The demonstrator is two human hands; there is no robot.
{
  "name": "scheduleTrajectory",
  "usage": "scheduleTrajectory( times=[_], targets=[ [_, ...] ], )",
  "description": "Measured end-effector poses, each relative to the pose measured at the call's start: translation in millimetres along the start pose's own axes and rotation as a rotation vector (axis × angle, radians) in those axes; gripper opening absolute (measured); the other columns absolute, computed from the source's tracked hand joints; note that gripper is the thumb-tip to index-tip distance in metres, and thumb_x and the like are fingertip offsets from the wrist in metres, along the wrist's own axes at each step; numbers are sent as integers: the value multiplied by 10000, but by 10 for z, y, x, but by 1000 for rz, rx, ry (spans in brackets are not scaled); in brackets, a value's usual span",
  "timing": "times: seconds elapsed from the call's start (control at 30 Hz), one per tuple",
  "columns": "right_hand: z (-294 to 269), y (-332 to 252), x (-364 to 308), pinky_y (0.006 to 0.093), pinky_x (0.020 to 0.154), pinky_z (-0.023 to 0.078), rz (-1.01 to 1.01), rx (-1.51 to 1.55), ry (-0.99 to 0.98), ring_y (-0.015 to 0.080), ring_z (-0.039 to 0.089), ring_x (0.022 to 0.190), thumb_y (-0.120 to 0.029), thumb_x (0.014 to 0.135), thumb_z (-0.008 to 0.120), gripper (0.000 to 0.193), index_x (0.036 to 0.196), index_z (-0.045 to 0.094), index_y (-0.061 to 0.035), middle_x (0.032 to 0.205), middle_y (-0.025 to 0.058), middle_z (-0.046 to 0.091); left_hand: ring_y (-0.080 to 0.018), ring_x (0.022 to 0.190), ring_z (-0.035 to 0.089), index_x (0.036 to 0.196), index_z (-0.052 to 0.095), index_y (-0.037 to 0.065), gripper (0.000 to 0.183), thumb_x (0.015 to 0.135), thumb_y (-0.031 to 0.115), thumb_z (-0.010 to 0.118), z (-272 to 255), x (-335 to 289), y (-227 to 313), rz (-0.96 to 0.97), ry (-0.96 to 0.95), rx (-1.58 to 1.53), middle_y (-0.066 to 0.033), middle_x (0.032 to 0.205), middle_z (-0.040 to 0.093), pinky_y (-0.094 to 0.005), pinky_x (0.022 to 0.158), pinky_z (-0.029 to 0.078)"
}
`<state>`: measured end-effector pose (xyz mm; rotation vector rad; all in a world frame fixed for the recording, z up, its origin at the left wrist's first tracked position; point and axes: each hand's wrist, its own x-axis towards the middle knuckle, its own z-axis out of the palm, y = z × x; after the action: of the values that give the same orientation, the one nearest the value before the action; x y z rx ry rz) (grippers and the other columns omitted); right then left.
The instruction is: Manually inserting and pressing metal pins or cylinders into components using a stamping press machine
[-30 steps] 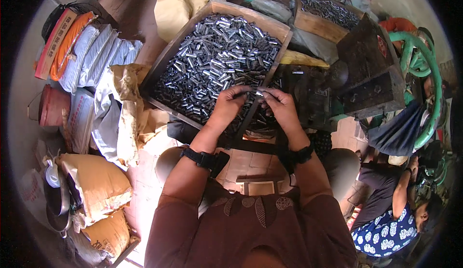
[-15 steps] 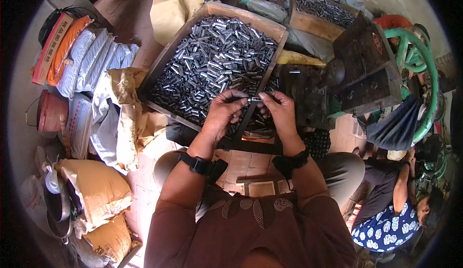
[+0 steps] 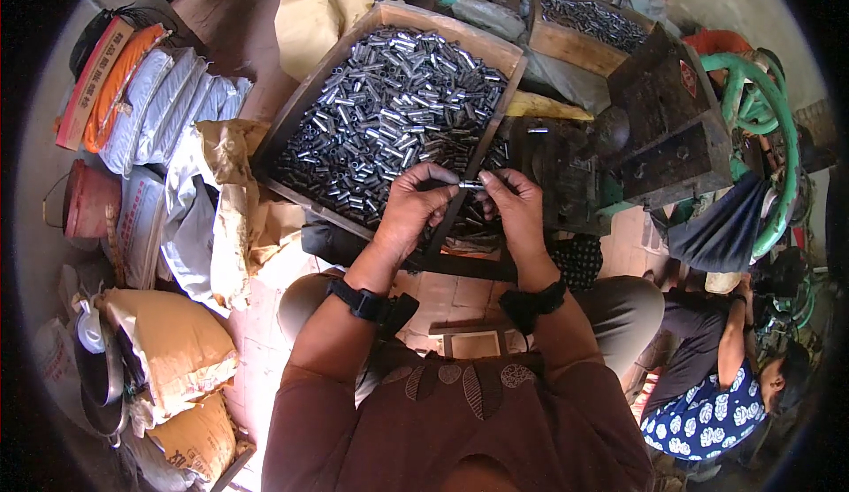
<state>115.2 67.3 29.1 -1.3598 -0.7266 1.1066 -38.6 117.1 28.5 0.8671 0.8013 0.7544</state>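
Tray [image 3: 466, 30]: wooden, left of centre, heaped with short metal tubes [image 3: 398, 107]; no visible change.
Left hand [image 3: 414, 204]: thumb and fingers pinched on left end of metal piece [image 3: 470, 185].
Metal piece: bridging both hands, above near part of tray's right wall; more of it exposed than a second ago.
Right hand [image 3: 515, 207]: pinched on right end; fingertips slightly farther from left's than then.
Loose tube [image 3: 538, 129]: right, on dark machine [image 3: 566, 178], same spot.

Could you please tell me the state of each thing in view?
Metal piece: held between both hands
Left hand: pinching one end
Right hand: pinching the other end
Large wooden box: open, heaped with metal cylinders
Smaller wooden box: open, holding small metal parts
Red bucket: contents hidden
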Motion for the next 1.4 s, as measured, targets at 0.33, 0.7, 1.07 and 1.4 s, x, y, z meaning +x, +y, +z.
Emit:
scheduleTrajectory(
  times=[0.33,0.7,1.07,1.4],
  targets=[
    [-61,-49,-68,178,474,391,-18,-67,-104,46,493,554,-178,797,627,225,942,565,-18,694,9,578,-40,473,435,859,583,48,109,759,11,606,4,-14,-33,87,-38,193,13,610,534,-180,411,339],
    [-459,-241,-128,275,821,418,33,-90,-466,137,517,947,-104,778,612,540,1268,389,-52,1219,63,483,-43,544,467,997,606,36,228,794,140,624,244,-146,-158,-75,-251,-43,20,653,570,-192,474,370],
    [203,34,482,359,670,451,-702,-1442,-224,264,552,809,-171,704,617,143,790,630,-57,778,92,574,-343,723,603,778,596,2,102,721,52,528,-203,239,-144,401,397,1284,-167,818,606,-379,639,489],
    [285,192,590,355,683,461,-835,-1332,-294,264,544,812,-131,669,581,75,716,609,-79,785,91,563,-319,787,608,796,582,21,103,711,29,525,-175,282,-338,154,304,1484,-187,876,584,-379,669,502]
  ],
)
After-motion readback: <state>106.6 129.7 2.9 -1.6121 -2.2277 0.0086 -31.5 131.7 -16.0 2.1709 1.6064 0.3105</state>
